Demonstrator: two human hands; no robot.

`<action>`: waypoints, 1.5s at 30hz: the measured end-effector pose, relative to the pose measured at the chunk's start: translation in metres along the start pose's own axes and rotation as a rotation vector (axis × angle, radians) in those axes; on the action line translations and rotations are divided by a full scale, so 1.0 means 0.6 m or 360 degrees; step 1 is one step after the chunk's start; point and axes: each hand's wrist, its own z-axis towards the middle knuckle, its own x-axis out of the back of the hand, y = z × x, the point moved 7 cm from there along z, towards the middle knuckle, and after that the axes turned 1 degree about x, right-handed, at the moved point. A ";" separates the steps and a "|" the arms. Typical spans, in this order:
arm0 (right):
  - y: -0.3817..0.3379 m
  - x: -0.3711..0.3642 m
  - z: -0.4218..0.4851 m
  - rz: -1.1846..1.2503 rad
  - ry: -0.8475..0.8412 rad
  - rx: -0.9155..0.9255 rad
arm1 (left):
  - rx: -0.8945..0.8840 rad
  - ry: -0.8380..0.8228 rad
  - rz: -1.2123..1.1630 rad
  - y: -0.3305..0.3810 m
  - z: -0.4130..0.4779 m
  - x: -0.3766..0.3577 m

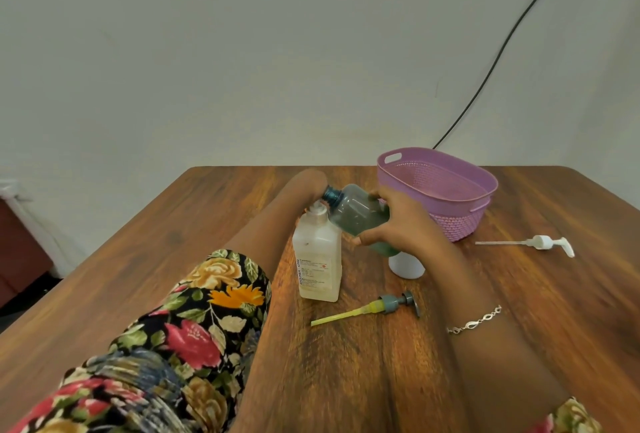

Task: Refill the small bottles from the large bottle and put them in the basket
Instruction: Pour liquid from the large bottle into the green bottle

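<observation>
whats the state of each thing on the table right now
tinted bottle: uncapped, tilted, held in right hand, mouth by labelled bottle's neck
labelled bottle: upright, uncapped
small white bottle: upright, top hidden behind right hand
grey pump: lying flat, unattached
white pump: lying flat, unattached
basket: upright, nothing seen inside

The grey-blue clear bottle [356,212] is uncapped and tilted almost flat in the air, gripped by the right hand [405,221], with a little greenish liquid at its lower end. Its mouth is just above the open neck of the white labelled bottle [317,259], which stands upright. A small white bottle [407,266] stands partly hidden under the hand, and the purple basket [457,221] stands near, behind it.
</observation>
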 end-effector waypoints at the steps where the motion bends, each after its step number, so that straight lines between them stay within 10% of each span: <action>1: 0.002 -0.001 -0.001 -0.0002 0.0009 -0.0002 | 0.0015 0.0039 0.0021 0.001 -0.003 0.003; 11: 0.002 0.000 0.004 0.0080 0.0021 0.0020 | 0.0262 -0.0353 -0.0234 -0.004 -0.019 0.001; 36: 0.005 -0.016 0.000 -0.0025 0.0015 -0.0006 | -0.0144 -0.0035 0.0154 0.005 -0.017 0.003; 45: -0.002 -0.003 -0.005 0.0045 -0.0003 0.0008 | 0.0168 -0.0305 -0.0221 -0.008 -0.021 0.001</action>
